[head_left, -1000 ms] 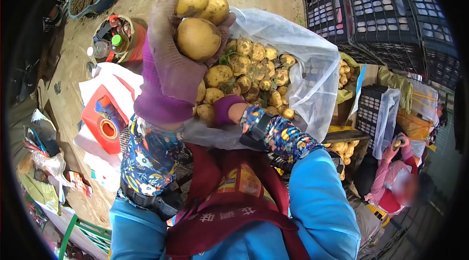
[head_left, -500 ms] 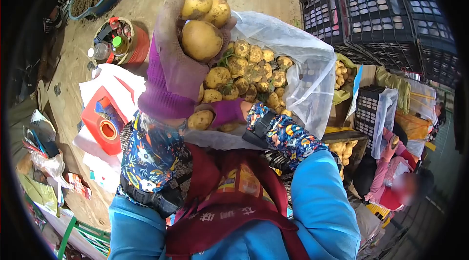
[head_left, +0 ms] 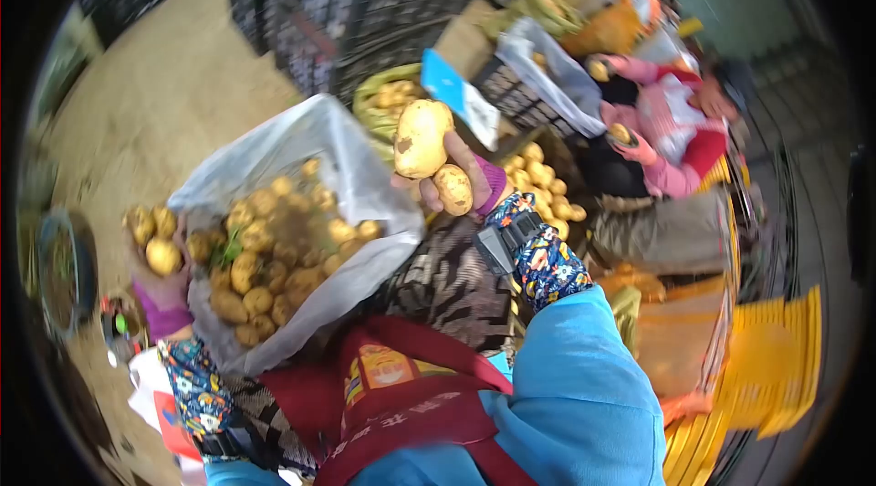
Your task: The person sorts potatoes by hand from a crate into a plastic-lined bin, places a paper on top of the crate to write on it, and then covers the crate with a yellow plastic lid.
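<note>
My left hand [head_left: 166, 290], in a purple-cuffed glove, is closed around several potatoes [head_left: 163, 256] at the left side of the lined crate. Two potatoes sit in my right hand [head_left: 467, 157]: a large pale potato [head_left: 422, 141] with dirt marks and a smaller potato [head_left: 453, 190] below it. That hand is raised right of the crate, its gloved fingers curled about them. Between my hands, a translucent plastic liner [head_left: 306, 130] surrounds many soil-covered potatoes [head_left: 245, 272], with some green leaf among them. Beyond my right hand lies a heap of cleaner potatoes [head_left: 540, 181].
A green sack [head_left: 370, 89] of potatoes and a blue sheet [head_left: 442, 80] are ahead. Stacked black crates [head_left: 301, 11] stand behind. At right, another person [head_left: 671, 116] in pink gloves holds potatoes. Yellow crates [head_left: 776, 358] lie lower right; a blue basin [head_left: 64, 276] is far left.
The view has swung to the right. My right hand has come up out of the crate with potatoes, away to the right. My left hand still holds its potatoes, now lower left in view.
</note>
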Demonstrator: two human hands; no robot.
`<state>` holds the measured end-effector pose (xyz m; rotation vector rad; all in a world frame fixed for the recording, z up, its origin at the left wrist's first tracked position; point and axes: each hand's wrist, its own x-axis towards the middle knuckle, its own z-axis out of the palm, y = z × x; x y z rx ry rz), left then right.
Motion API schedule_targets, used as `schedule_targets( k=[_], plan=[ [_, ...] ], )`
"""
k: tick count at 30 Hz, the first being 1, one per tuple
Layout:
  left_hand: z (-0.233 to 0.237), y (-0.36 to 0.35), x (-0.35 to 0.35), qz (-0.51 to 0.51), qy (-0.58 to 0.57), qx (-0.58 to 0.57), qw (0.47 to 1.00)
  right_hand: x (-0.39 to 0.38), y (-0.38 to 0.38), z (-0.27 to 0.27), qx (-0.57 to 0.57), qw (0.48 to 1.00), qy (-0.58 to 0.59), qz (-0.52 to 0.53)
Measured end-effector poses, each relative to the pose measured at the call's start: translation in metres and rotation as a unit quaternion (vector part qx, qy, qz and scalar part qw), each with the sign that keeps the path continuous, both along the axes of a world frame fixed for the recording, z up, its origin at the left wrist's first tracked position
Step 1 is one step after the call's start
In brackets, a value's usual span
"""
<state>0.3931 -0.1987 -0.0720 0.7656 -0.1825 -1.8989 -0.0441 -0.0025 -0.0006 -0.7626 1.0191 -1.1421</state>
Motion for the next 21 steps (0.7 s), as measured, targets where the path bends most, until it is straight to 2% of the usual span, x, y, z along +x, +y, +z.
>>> schedule_targets(
  k=[1,2,3,4,5,6,8,10,13,14,15,16,17,18,19,20,21],
  plan=[
    [-0.005,-0.001,0.008,-0.014,0.015,0.021,1.0,-0.007,0.027,0.014,-0.024,0.998,0.048,-0.042],
    [-0.009,-0.004,0.009,-0.03,0.008,0.034,0.999,-0.031,0.053,0.019,0.026,0.986,0.126,-0.105],
    [-0.007,-0.002,0.004,-0.044,-0.004,0.046,0.998,-0.036,0.077,0.031,-0.066,0.927,0.3,-0.214],
    [0.003,0.007,-0.01,-0.036,-0.02,0.061,0.997,-0.053,0.106,0.037,-0.095,0.821,0.519,-0.217],
    [0.01,0.016,-0.021,-0.025,-0.036,0.075,0.996,-0.069,0.137,0.04,-0.107,0.666,0.709,-0.203],
    [0.004,0.018,-0.022,-0.047,-0.027,0.073,0.996,-0.07,0.167,0.044,0.004,0.601,0.776,-0.189],
    [-0.017,0.017,-0.023,-0.077,-0.032,0.052,0.995,-0.082,0.222,0.015,0.073,0.616,0.753,-0.222],
    [-0.009,0.026,-0.038,-0.091,-0.026,0.064,0.993,-0.088,0.27,-0.016,0.179,0.622,0.732,-0.214],
    [-0.007,0.035,-0.06,-0.148,-0.041,-0.023,0.988,-0.1,0.327,-0.081,0.245,0.647,0.668,-0.273],
    [-0.011,0.043,-0.078,-0.166,-0.075,-0.113,0.977,-0.096,0.33,-0.072,0.291,0.669,0.624,-0.279],
    [0.004,0.062,-0.11,-0.176,-0.164,-0.275,0.931,-0.1,0.328,-0.076,0.273,0.743,0.503,-0.349],
    [0.02,0.082,-0.142,-0.146,-0.248,-0.417,0.862,-0.101,0.327,-0.079,0.249,0.797,0.369,-0.408],
    [0.036,0.107,-0.176,-0.16,-0.316,-0.506,0.786,-0.101,0.323,-0.081,0.22,0.833,0.226,-0.455],
    [0.052,0.133,-0.21,-0.155,-0.373,-0.588,0.701,-0.094,0.312,-0.078,0.116,0.851,0.209,-0.467],
    [0.074,0.158,-0.241,-0.229,-0.332,-0.548,0.733,-0.075,0.297,-0.041,0.103,0.893,0.059,-0.434],
    [0.096,0.182,-0.271,-0.298,-0.295,-0.498,0.759,-0.065,0.287,-0.027,0.054,0.919,0.028,-0.389],
    [0.106,0.208,-0.3,-0.269,-0.324,-0.666,0.615,-0.056,0.281,-0.017,0.008,0.939,-0.002,-0.344]
  ],
)
